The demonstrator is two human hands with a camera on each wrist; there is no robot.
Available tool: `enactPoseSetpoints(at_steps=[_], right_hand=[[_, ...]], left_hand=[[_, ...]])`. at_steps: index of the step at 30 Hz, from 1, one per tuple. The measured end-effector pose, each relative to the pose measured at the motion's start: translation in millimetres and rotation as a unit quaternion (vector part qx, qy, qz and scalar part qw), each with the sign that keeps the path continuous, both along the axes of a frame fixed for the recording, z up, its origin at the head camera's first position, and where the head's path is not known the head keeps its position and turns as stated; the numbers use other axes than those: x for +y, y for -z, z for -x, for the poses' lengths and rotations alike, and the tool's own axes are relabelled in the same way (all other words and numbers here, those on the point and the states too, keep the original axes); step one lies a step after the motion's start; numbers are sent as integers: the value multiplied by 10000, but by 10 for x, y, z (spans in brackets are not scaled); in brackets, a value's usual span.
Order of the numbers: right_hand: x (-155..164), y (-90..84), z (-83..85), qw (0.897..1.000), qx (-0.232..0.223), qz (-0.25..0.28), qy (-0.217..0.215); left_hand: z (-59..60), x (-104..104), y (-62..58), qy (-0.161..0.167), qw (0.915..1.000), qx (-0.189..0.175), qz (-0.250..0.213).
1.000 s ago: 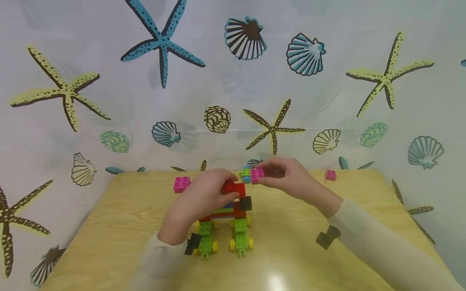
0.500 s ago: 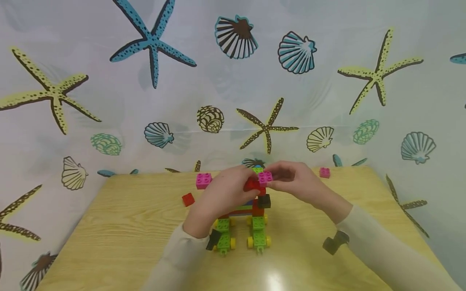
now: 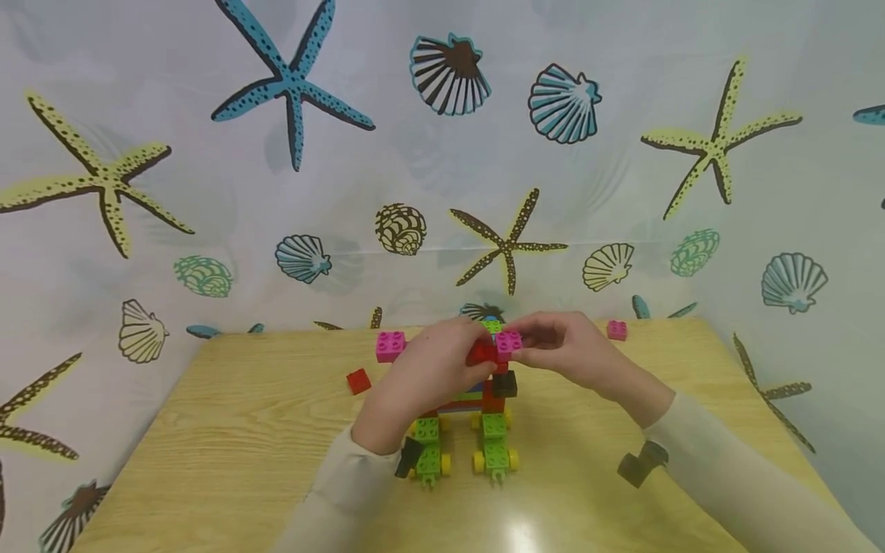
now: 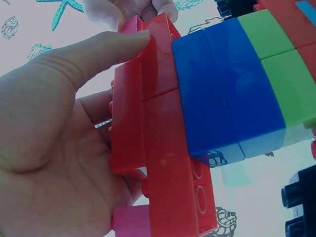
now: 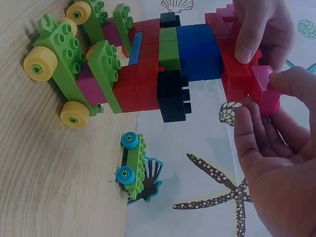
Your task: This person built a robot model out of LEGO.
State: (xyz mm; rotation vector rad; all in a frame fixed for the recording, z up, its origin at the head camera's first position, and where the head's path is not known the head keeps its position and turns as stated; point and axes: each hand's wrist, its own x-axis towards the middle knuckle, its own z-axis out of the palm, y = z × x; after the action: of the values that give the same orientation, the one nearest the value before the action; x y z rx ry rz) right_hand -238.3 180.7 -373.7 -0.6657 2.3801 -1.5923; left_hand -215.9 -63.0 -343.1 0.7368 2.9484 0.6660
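Observation:
A tall structure of toy building bricks stands mid-table in the head view. My left hand (image 3: 439,357) grips its top row of red bricks (image 4: 168,158), the thumb lying along them. My right hand (image 3: 574,349) pinches a pink brick (image 5: 266,91) that touches the right end of that row. At the row's left end sits another pink brick (image 3: 390,347). Below are blue bricks (image 4: 227,89), a light green layer (image 4: 286,74) and more red ones. The base is two green wheeled pieces (image 3: 495,445) with yellow wheels. Whether the pinched brick is fully pressed on, I cannot tell.
A loose red brick (image 3: 358,381) lies left of the structure, and a small pink brick (image 3: 618,330) at the back right. Behind the structure is a green wheeled base (image 5: 134,168) with blue wheels. Black bricks (image 5: 172,96) jut from the structure's sides. A patterned curtain (image 3: 429,169) hangs behind.
My right hand has brought the pink brick from just beside and behind the red row onto its right end. My left hand keeps its grip on the red bricks. The head view has shifted slightly.

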Motion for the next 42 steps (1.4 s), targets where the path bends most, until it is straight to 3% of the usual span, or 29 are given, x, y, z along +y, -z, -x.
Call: enactPoseSetpoints(at_steps=[32,42], right_hand=[[-24,-27,0,9969,550,-552,-79],[42,-6,22,9987,264,-434,-70]], left_hand=[[7,-7,12,124,9997,181,-55],[18,8,6,74,9999,114,5]])
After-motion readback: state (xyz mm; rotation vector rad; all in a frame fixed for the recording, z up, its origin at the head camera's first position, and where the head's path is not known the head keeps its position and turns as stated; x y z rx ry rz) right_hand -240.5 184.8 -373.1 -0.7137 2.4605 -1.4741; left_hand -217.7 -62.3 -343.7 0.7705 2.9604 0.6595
